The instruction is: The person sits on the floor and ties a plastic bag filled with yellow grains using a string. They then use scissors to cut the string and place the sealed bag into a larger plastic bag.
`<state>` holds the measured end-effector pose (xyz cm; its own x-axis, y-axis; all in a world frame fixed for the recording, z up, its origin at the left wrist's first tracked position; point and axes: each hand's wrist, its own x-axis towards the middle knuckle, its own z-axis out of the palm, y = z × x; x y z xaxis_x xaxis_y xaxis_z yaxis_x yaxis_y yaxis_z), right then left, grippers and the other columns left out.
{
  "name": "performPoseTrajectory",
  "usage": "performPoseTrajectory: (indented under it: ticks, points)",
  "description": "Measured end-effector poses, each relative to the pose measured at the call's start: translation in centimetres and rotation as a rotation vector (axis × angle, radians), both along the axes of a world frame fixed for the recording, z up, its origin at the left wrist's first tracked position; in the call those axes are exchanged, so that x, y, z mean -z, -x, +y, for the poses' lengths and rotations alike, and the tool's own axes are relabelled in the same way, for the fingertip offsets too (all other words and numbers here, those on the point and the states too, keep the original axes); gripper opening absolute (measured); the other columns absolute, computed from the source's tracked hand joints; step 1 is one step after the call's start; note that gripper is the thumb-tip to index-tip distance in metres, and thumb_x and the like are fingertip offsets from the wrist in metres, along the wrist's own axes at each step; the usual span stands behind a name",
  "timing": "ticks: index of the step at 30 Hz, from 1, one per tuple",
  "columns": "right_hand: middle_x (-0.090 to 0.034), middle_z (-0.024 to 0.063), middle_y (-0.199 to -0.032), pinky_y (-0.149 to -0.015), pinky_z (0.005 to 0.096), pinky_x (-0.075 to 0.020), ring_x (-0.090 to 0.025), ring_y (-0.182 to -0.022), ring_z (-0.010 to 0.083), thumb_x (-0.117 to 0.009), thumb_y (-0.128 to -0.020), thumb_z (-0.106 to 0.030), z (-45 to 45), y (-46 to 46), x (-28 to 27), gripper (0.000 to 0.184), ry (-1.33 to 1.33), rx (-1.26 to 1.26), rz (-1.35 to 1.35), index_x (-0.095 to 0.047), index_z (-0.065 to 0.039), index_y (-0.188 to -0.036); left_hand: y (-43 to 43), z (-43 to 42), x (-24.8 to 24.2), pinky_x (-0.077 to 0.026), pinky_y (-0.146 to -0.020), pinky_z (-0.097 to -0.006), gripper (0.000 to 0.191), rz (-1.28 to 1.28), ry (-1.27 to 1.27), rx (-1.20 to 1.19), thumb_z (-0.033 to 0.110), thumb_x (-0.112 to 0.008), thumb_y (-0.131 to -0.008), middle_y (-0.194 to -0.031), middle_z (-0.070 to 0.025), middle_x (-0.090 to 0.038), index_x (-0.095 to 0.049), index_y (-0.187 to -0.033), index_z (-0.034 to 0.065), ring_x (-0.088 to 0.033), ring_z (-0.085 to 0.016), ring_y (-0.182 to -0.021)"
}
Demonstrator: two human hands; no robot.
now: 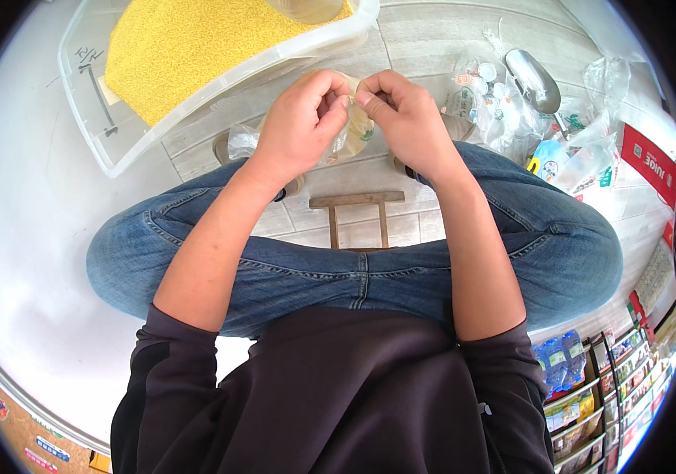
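Note:
My left hand and my right hand meet in front of me, thumbs and index fingertips pinching the top of a thin plastic bag between them. The bag is pale and see-through with a green print and hangs below my fingers; what it holds is partly hidden. Beyond my left hand stands a clear plastic bin of small yellow grain, with a clear round vessel resting in the grain at the frame's top edge.
A metal scoop lies on plastic bags on the wood-look floor at right. A red box is farther right. A wooden stool frame shows between my legs. Shelves of goods and blue bottles stand at lower right.

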<state>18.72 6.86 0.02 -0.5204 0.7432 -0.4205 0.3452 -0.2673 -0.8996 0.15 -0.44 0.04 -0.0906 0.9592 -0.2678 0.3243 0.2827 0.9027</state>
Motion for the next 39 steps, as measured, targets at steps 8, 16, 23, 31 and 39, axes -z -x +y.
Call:
performPoseTrajectory:
  ticks: [8, 16, 23, 31, 39]
  points:
    - [-0.066, -0.0041, -0.092, -0.076, 0.0251, -0.0435, -0.053, -0.086, 0.0055, -0.068, -0.109, -0.015, -1.0, 0.1, 1.8, 0.015, 0.367, 0.140, 0.362, -0.073, -0.001, -0.108, -0.7, -0.2, 0.4, -0.045, -0.066, -0.0239, 0.006, 0.008, 0.121, -0.043, 0.002, -0.064, -0.102, -0.088, 0.0038, -0.058, -0.064, -0.108, 0.0024, -0.052, -0.003, -0.076]
    - [-0.063, -0.0047, -0.094, -0.081, 0.0261, -0.0428, -0.052, -0.088, 0.0074, -0.065, -0.111, -0.019, -0.8, 0.0, 2.0, 0.016, 0.439, 0.177, 0.341, -0.071, -0.003, -0.110, -0.6, -0.6, 0.2, -0.041, -0.064, -0.0231, 0.003, -0.286, 0.194, -0.121, 0.007, -0.064, -0.105, -0.089, 0.0062, -0.057, -0.064, -0.107, 0.0052, -0.048, -0.003, -0.073]
    - [-0.064, -0.0041, -0.096, -0.083, 0.0248, -0.0431, -0.053, -0.092, 0.0066, -0.066, -0.111, -0.017, -0.9, 0.4, 1.4, 0.016, 0.334, 0.147, 0.167, -0.071, -0.002, -0.112, -0.1, -0.9, 0.4, -0.034, -0.059, -0.0219, 0.002, -0.442, 0.201, -0.110, 0.009, -0.062, -0.110, -0.088, 0.0085, -0.053, -0.063, -0.111, 0.0075, -0.043, -0.002, -0.069]
    - [-0.062, -0.0048, -0.094, -0.084, 0.0262, -0.0411, -0.050, -0.090, 0.0075, -0.064, -0.111, -0.019, -1.4, 0.1, 1.2, 0.017, 0.447, 0.125, 0.389, -0.072, -0.004, -0.109, -0.4, -0.5, 0.8, -0.039, -0.062, -0.0216, 0.006, -0.276, 0.226, -0.098, 0.009, -0.064, -0.109, -0.087, 0.0075, -0.056, -0.065, -0.113, 0.0058, -0.046, -0.001, -0.072]
    - [-0.062, -0.0031, -0.093, -0.088, 0.0272, -0.0407, -0.050, -0.090, 0.0104, -0.063, -0.111, -0.022, -0.4, -0.8, 0.2, 0.019, 0.516, 0.084, 0.344, -0.072, -0.006, -0.106, -1.0, -0.9, 0.7, -0.043, -0.067, -0.0208, 0.006, -0.286, 0.155, -0.059, 0.006, -0.063, -0.108, -0.094, 0.0081, -0.058, -0.065, -0.114, 0.0055, -0.050, -0.001, -0.077]
